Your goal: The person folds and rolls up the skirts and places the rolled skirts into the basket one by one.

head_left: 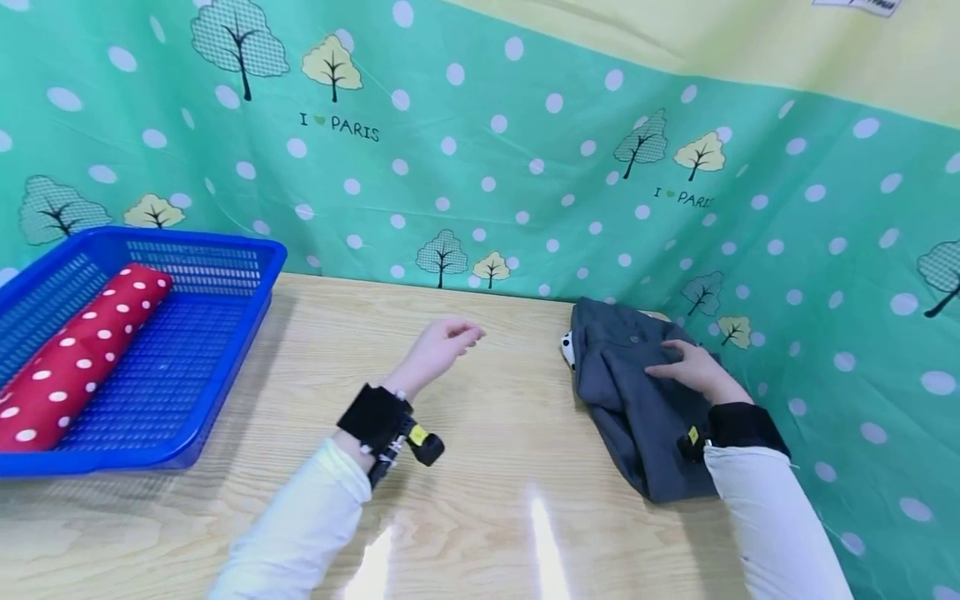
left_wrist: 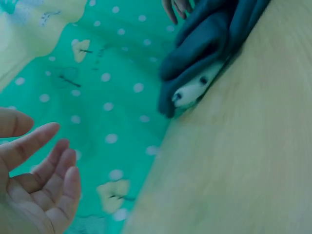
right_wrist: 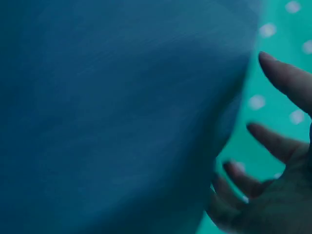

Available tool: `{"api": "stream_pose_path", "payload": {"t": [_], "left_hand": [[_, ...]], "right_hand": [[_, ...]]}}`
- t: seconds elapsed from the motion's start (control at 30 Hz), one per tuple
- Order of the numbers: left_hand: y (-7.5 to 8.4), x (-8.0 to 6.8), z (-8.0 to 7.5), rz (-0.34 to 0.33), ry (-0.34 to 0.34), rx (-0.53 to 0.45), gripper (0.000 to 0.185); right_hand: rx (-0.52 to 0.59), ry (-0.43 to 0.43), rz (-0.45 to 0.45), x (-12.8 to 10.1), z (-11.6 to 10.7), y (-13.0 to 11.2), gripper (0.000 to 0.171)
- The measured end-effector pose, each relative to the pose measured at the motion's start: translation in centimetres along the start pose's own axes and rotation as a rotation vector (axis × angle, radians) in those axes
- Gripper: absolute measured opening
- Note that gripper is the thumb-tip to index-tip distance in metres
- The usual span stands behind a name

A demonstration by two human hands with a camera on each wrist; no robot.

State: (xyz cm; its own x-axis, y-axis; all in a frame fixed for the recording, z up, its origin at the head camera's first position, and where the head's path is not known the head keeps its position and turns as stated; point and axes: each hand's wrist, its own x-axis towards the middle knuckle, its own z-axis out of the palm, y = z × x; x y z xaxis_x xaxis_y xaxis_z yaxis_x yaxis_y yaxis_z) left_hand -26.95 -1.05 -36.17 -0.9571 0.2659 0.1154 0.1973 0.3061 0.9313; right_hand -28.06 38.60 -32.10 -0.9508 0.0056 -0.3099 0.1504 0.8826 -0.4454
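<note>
A crumpled grey garment [head_left: 637, 392] at the table's [head_left: 480, 467] right rear is touched by the loosely spread right hand [head_left: 693, 367], the empty left hand [head_left: 442, 350] held relaxed above the table; a firm grasp appears required next.

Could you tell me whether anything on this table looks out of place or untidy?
Only the grey garment: it lies crumpled at the table's right edge under the right hand, with a white patterned piece poking out beneath. The red dotted roll lies neatly in the blue basket.

Open tabletop [head_left: 495, 433] between blue basket [head_left: 225, 350] at left and grey garment [head_left: 630, 392] at right.
</note>
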Motion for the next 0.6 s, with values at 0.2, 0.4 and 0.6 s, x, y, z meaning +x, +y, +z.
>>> {"api": "stream_pose_path", "payload": {"t": [0.2,0.4,0.6], "left_hand": [[-1.1,1.5,5.2,-0.003,-0.083,-0.146,0.028],[-1.9,2.4,8.9,-0.027,-0.167,-0.209,0.028],[-2.2,3.0,11.6,-0.022,-0.241,-0.209,0.034]], "right_hand": [[0.003,0.03,0.145,0.4,0.6,2.4,0.111],[0.147,0.125,0.135,1.3,1.3,2.5,0.113],[0.373,0.156,0.07,1.1,1.2,-0.7,0.095]]}}
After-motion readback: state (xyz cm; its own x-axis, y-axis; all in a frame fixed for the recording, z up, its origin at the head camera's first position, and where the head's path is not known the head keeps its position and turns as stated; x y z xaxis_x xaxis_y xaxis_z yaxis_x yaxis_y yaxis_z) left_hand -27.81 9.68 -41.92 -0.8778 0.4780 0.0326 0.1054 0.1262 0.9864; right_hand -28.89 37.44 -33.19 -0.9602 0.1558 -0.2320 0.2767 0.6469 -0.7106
